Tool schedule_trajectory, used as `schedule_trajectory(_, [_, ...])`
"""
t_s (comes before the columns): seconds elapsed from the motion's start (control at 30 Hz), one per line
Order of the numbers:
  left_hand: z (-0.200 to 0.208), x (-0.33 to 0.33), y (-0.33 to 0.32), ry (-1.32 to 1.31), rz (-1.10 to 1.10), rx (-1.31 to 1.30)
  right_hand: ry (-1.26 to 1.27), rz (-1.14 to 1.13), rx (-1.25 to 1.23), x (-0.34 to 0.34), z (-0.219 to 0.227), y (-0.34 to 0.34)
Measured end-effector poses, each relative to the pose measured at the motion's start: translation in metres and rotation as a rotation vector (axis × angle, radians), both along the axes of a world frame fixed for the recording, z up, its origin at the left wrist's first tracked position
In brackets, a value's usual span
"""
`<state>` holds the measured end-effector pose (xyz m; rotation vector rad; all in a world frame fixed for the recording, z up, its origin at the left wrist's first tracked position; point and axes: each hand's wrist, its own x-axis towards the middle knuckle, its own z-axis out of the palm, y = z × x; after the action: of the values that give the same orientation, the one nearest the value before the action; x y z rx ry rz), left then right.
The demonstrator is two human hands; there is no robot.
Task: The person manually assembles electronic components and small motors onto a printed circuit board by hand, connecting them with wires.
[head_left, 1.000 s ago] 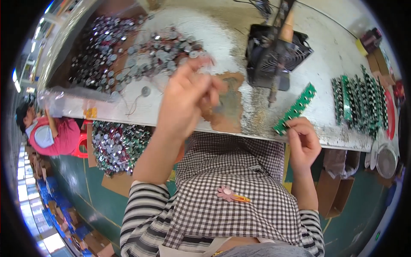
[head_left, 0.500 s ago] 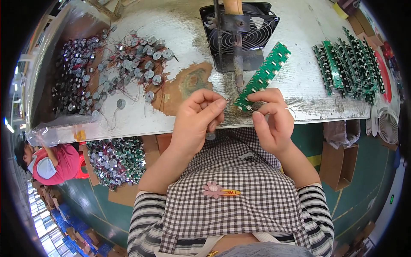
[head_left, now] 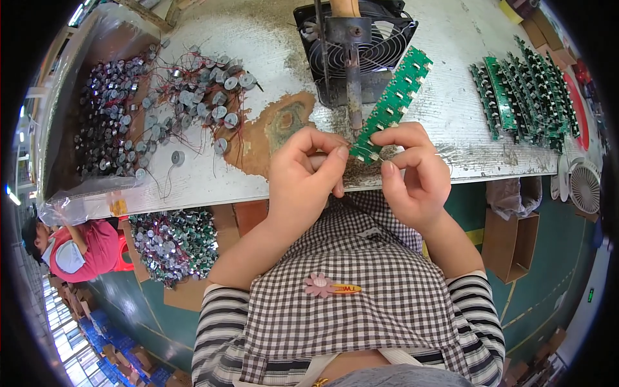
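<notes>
A long green circuit board [head_left: 394,97] with a row of small pale metal parts lies slantwise, its near end between my hands. My left hand [head_left: 306,164] is closed in a pinch beside that end; what its fingertips hold is too small to make out. My right hand [head_left: 416,171] has its fingers curled around a thin silvery wire that reaches the board's near corner, with its index finger by the board's edge. Just above the board's near part, a fixed soldering iron [head_left: 353,90] with a wooden handle points downward.
Behind the iron stands a black fan [head_left: 403,39]. Small round motors with red wires [head_left: 219,103] are heaped at left, beside a plastic-lined box [head_left: 64,129]. Several green boards [head_left: 529,97] stand stacked at right. Below the bench are a carton [head_left: 512,245] and another person [head_left: 90,248].
My left hand has moved slightly up and right, closer to the board's near end. The board has shifted a little up and left. A round silvery piece below my left hand is now hidden.
</notes>
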<state>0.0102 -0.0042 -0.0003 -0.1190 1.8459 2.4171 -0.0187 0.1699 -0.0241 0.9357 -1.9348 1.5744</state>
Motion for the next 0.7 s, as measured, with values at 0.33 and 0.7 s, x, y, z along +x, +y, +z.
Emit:
schedule_trajectory(0.33, [0.0024, -0.0051, 0.0085, 0.030, 0.082, 0.040, 0.035, -0.064, 0.028, -0.0037, 0.0058, 0.0005])
schedule_trajectory(0.7, [-0.0019, 0.0014, 0.0052, 0.010, 0.032, -0.028, 0.032, -0.048, 0.046, 0.0031, -0.0031, 0.0028])
